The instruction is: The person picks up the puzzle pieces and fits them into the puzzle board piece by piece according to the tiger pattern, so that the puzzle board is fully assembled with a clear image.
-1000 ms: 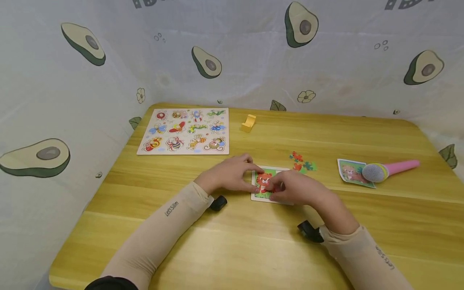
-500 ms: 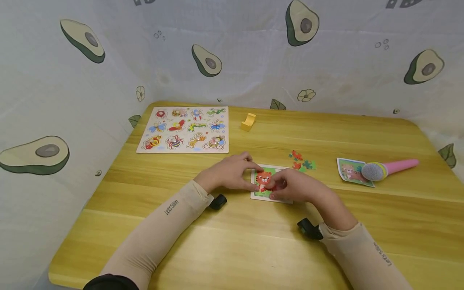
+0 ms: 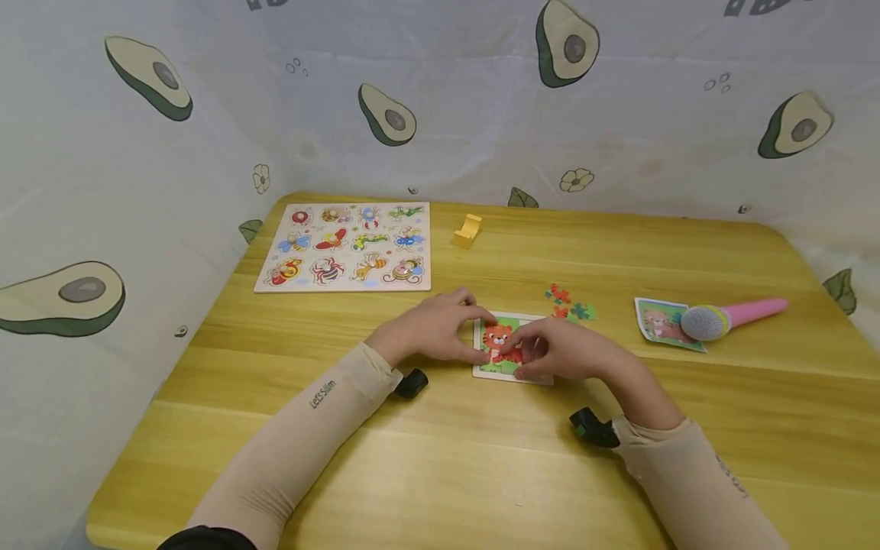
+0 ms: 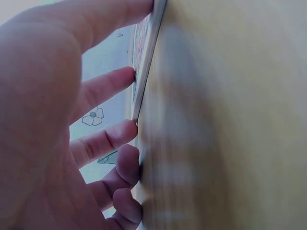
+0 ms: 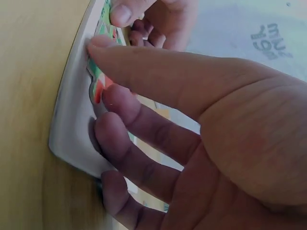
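A small jigsaw board [image 3: 484, 370] with a white border and an orange tiger picture [image 3: 496, 336] lies flat on the table between both hands. My left hand [image 3: 436, 328] rests at its left side, thumb and forefinger spread and touching the board; in the left wrist view its other fingertips [image 4: 127, 206] rest on the table. Over the right half is my right hand [image 3: 571, 347], its thumb and bent fingers around a green and red puzzle piece [image 5: 99, 88] at the picture's edge. That hand hides much of the right half. Loose puzzle pieces [image 3: 564, 302] lie just behind the board.
A wooden peg board [image 3: 344, 248] of insects lies at the back left, with a small yellow block [image 3: 467, 231] beside it. To the right, a pink toy microphone [image 3: 736, 317] overlaps a picture card [image 3: 656, 325]. A printed cloth [image 3: 454, 99] hangs behind the table.
My right fingers have shifted slightly over the board, so more of the tiger's orange body shows. The left hand stays at the board's left side. The head view has shifted a little.
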### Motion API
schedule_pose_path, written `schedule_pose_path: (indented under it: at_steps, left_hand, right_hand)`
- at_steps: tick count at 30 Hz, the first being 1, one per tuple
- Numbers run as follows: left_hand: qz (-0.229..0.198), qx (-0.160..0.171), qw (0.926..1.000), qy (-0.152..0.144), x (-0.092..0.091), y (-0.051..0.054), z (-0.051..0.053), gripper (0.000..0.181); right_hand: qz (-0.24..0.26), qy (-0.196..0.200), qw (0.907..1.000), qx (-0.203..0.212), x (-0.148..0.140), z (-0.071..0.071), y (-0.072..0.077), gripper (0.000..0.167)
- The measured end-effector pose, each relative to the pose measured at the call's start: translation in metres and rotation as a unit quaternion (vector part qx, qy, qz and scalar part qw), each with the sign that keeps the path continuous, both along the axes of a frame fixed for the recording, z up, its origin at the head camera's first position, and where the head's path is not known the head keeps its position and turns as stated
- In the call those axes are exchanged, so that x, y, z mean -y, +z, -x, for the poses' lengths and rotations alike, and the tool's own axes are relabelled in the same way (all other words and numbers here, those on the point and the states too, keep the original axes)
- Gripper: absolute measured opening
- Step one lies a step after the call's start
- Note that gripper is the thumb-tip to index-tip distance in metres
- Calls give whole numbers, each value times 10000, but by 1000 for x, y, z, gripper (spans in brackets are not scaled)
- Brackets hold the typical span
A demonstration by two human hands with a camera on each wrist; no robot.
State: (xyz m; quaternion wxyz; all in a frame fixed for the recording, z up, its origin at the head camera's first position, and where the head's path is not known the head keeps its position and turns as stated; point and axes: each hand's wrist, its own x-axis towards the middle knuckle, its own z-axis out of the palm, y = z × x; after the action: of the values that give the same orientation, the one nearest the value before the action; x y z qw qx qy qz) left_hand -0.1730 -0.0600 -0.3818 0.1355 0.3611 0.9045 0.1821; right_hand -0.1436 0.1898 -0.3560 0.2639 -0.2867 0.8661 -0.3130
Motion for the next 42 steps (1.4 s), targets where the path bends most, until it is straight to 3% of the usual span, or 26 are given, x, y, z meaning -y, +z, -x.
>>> schedule_pose_path:
  at_steps: [16, 25, 38, 42]
  left_hand:
    - [-31, -31, 10000, -20, -1, -2, 1, 62]
    - [-51, 53, 10000, -51, -1, -2, 3, 64]
    - [-9, 2, 10000, -20, 0, -2, 2, 62]
    - [-24, -12, 10000, -35, 0, -3, 2, 62]
  right_hand:
    - [158, -4, 9998, -138, 0, 1, -2, 20]
    - [-147, -326, 9993, -111, 2, 1, -2, 17]
    - [-582, -319, 9965, -504, 10, -5, 6, 6]
    - [-546, -339, 9971, -403, 10, -5, 5, 4]
